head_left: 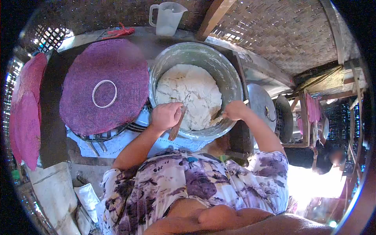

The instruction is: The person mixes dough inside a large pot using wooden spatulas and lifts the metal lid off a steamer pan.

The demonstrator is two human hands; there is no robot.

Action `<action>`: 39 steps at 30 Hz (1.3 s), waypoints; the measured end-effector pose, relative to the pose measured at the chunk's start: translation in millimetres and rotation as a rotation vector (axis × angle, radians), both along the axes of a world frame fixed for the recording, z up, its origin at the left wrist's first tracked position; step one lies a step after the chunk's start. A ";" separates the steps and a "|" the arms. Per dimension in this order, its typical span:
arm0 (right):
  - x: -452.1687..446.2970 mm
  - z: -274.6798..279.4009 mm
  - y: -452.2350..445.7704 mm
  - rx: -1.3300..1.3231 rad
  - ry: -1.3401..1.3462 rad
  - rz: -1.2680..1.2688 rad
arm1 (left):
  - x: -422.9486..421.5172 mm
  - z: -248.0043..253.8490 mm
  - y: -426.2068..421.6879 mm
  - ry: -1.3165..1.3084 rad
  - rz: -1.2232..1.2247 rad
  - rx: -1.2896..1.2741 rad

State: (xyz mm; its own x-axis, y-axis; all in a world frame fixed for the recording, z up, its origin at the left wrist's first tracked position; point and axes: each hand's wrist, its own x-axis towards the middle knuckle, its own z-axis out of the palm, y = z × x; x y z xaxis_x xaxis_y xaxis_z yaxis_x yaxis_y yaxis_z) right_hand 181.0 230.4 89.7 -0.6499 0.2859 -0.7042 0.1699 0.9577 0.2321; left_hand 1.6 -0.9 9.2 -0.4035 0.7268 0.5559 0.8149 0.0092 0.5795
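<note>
A large metal basin stands in front of me with a heap of white dough in it. At its near left rim, my left hand is closed round a flat wooden stick that slants down outside the dough. Over the right rim, my right hand grips a handled tool whose brownish end rests against the dough's right edge; its exact kind is partly hidden by the fingers. Left of the basin lies a round purple woven cloth with a thin white ring on it.
A clear plastic pitcher stands behind the basin, near a red strap. Pink rounds hang at far left. A metal lid is right of the basin. A wooden post rises behind.
</note>
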 end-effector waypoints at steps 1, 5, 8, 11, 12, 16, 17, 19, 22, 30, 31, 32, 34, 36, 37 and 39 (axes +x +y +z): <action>1.6 -2.2 -0.8 -0.045 0.033 0.001 | -0.4 -1.6 0.8 -0.001 0.004 0.004; 9.7 -23.6 1.1 -0.123 0.126 0.043 | 0.6 -1.5 2.9 -0.038 0.015 -0.022; 4.0 -27.8 -7.5 -0.109 0.123 0.093 | 1.6 -3.7 3.3 -0.029 0.025 -0.025; 2.0 -38.0 -11.1 -0.071 0.152 0.204 | 1.6 -4.0 3.8 -0.016 0.032 -0.004; 1.6 -39.5 -13.4 -0.076 0.231 0.241 | 1.7 -3.6 3.3 -0.016 0.033 0.000; -10.3 -45.9 -7.3 -0.013 0.333 0.276 | 1.3 -3.9 2.9 -0.005 0.032 -0.023; -14.2 -45.1 -1.8 0.012 0.324 0.256 | 1.3 -3.4 2.9 -0.001 0.031 -0.027; -21.6 -39.1 6.0 0.061 0.309 0.218 | 0.9 -3.8 2.3 0.005 0.023 -0.034; -26.3 -2.0 -0.3 0.058 0.287 0.209 | -0.2 -6.4 1.8 0.005 0.012 -0.037; -20.5 26.1 -14.3 0.033 0.269 0.112 | 0.3 -0.4 3.0 -0.002 0.013 -0.028; -21.3 11.3 -14.2 0.006 0.282 0.135 | 0.4 -1.1 4.1 0.005 0.017 -0.015; -23.0 -10.7 -14.7 -0.014 0.301 0.137 | 0.9 -2.3 4.4 0.013 0.022 -0.002; -30.4 -47.6 -19.6 -0.059 0.344 0.143 | 1.6 -2.7 4.1 0.008 0.024 0.002; -37.6 -51.8 -16.5 -0.099 0.318 0.081 | 1.8 -1.2 3.2 -0.016 0.021 -0.014; -42.0 -51.4 -14.5 -0.119 0.306 0.049 | 1.5 -0.5 2.6 -0.013 0.016 -0.012; -44.6 -46.1 -5.1 -0.075 0.298 0.058 | 0.7 0.0 2.1 -0.009 0.004 -0.007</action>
State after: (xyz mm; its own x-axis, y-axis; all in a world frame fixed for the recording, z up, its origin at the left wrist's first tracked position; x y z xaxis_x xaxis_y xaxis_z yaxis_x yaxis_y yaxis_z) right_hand 136.4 225.3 43.6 -0.8447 0.1966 -0.4979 0.1640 0.9804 0.1089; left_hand 2.3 1.3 9.1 -0.4113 0.7291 0.5470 0.8098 0.0169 0.5865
